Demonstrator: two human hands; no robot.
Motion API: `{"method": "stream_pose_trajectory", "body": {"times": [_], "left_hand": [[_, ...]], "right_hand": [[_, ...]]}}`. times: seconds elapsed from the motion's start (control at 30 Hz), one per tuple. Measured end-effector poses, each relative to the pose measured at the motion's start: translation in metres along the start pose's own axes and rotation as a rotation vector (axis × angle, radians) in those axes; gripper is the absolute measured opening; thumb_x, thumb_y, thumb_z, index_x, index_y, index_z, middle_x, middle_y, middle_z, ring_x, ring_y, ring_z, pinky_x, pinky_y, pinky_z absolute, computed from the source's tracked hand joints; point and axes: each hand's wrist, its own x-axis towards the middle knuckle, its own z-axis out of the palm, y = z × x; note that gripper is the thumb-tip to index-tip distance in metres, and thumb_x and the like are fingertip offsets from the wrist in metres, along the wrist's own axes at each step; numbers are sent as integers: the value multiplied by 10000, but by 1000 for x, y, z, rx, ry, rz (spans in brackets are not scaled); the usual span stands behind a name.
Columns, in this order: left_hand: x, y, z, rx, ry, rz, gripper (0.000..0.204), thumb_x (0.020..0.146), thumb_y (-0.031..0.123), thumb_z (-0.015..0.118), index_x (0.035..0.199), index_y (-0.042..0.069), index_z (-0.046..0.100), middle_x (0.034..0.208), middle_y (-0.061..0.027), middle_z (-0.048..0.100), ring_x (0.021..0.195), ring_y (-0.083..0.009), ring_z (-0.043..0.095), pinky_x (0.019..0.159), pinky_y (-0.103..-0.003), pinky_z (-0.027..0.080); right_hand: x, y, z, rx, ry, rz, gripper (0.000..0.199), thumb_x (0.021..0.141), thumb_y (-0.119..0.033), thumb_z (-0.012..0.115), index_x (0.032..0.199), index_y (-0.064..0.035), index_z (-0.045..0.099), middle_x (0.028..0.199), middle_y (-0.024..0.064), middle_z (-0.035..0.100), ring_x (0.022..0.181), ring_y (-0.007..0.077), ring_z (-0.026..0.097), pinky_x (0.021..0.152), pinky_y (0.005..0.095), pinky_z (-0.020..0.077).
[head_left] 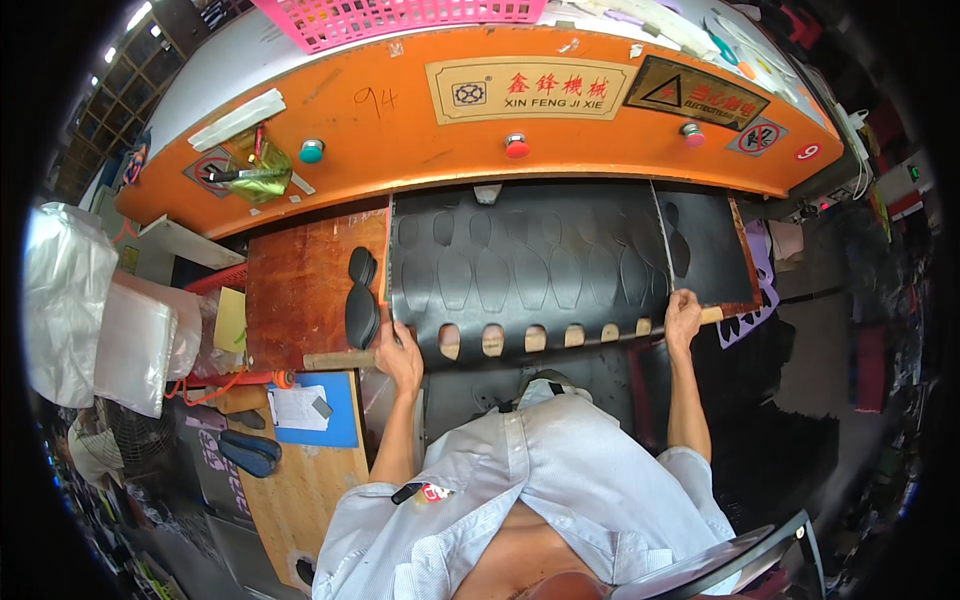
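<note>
A wide black sheet point(530, 225) lies on the machine bed, with rows of sole-shaped cut outlines across it. Several oval holes run along its near edge, which droops over the front of the bed. My left hand point(399, 357) is closed on the near left corner of this sheet. At the near right corner, the fingers of my right hand point(684, 315) pinch the sheet's edge. Left of the sheet, a stack of black sole pieces point(362, 312) rests on the red-brown board point(300, 280), close to my left hand. Another black sheet point(705, 250) lies at the right.
Over the bed spans the orange machine beam point(400, 130) with green and red buttons. A pink basket point(400, 20) stands on top. Plastic bags point(70, 300) hang at far left. A blue clipboard point(335, 425) and dark blue sole pieces point(248, 452) lie near left.
</note>
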Motion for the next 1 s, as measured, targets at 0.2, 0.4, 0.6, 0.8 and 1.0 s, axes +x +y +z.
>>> {"method": "stream_pose_trajectory", "body": {"times": [0.2, 0.4, 0.6, 0.8, 1.0], "left_hand": [[-70, -22, -38, 41, 94, 94, 255, 1008, 142, 621, 1199, 8, 724, 881, -257, 727, 781, -468, 681, 702, -544, 500], [-129, -47, -73, 93, -13, -16, 268, 1066, 215, 578, 1019, -35, 663, 811, -251, 663, 699, -414, 625, 663, -468, 475], [-154, -59, -88, -35, -61, -149, 242, 1053, 186, 579, 981, -29, 663, 828, -236, 661, 724, -425, 605, 668, -482, 457], [-146, -57, -88, -9, -69, -153, 229, 1054, 170, 581, 965, -30, 647, 786, -224, 635, 696, -389, 591, 654, -462, 452], [-126, -51, -73, 9, -99, -210, 205, 1048, 156, 588, 979, -26, 655, 758, -224, 629, 662, -398, 590, 646, -477, 458]], "right_hand": [[-59, -161, 100, 168, -223, -514, 742, 771, -393, 879, 1352, -9, 623, 1373, 221, 608, 1302, 406, 517, 1087, 491, 458], [-141, -249, 194, 81, -396, -542, 748, 742, -274, 896, 1378, -6, 606, 1531, 240, 479, 1401, 402, 440, 1162, 517, 395], [-114, -210, 156, 785, -712, 68, 615, 761, -104, 823, 1340, -10, 639, 1442, 221, 570, 1326, 323, 516, 1087, 464, 466], [-98, -205, 152, 341, -455, -327, 564, 730, -78, 782, 1271, 17, 651, 1470, 242, 528, 1310, 402, 459, 1096, 499, 448], [-95, -211, 189, 202, -319, -488, 658, 719, -113, 796, 1330, 23, 593, 1452, 243, 497, 1281, 444, 446, 1095, 535, 419]]}}
